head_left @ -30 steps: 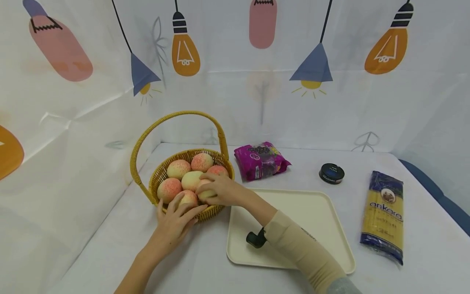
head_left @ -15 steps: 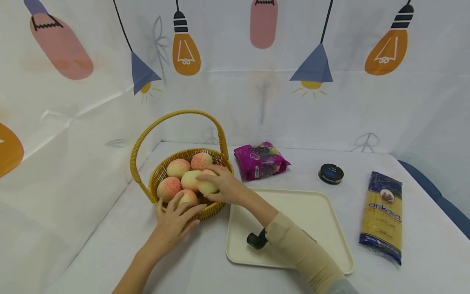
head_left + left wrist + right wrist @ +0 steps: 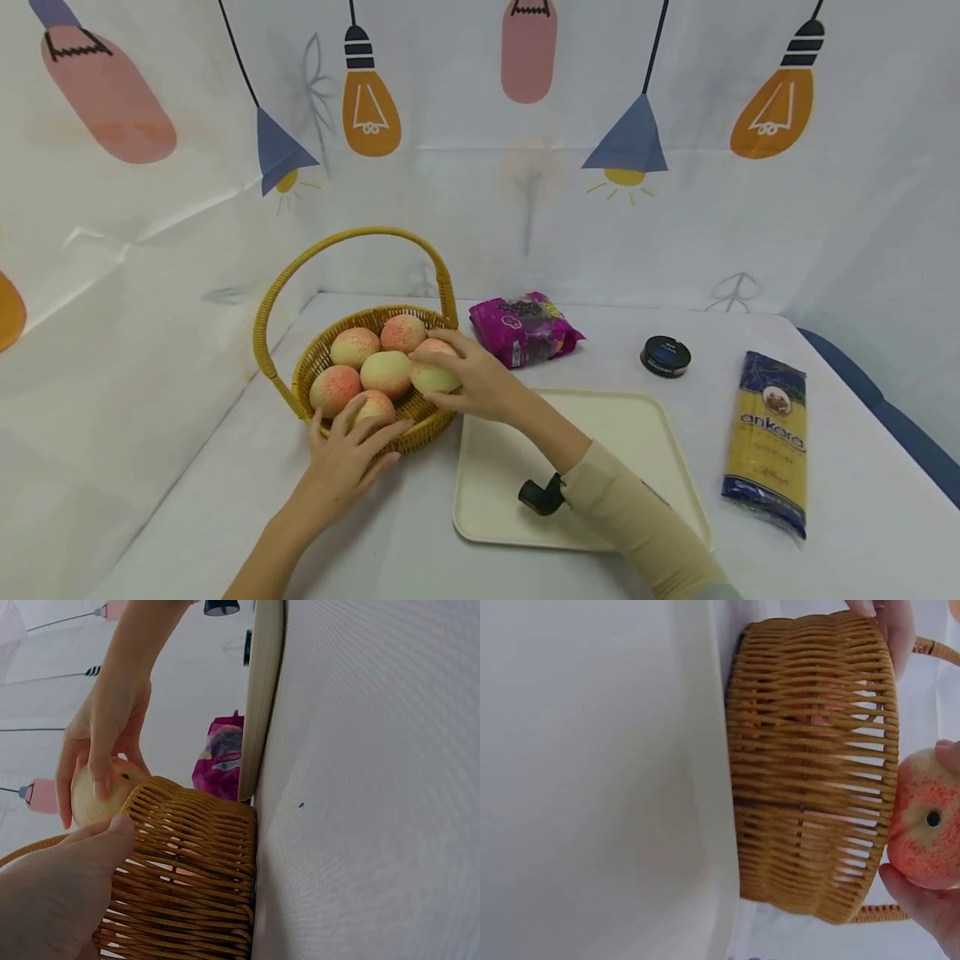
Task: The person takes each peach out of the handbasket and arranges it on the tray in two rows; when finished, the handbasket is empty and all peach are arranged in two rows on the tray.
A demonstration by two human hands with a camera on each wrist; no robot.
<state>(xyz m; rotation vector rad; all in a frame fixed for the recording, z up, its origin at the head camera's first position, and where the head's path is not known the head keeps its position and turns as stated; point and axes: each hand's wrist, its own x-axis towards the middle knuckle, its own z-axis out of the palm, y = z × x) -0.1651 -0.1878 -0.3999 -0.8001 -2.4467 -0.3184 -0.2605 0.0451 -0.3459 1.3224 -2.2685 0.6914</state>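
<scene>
Five speckled peaches (image 3: 386,375) are sitting in the wicker basket (image 3: 426,432), while the right hand (image 3: 486,385) is grasping another peach (image 3: 919,806) just above the basket's right rim. The left hand (image 3: 339,462) is holding the basket's near rim, its fingers reaching inside. A cream tray (image 3: 637,442) is lying right of the basket, carrying a black elbow-shaped piece (image 3: 538,498) that the sleeve (image 3: 637,517) is partly hiding. A purple packet (image 3: 525,331) is lying just right of the basket; a tuna tin (image 3: 665,357) and an Ankara packet (image 3: 768,442) are resting farther right on the bench (image 3: 427,542).
</scene>
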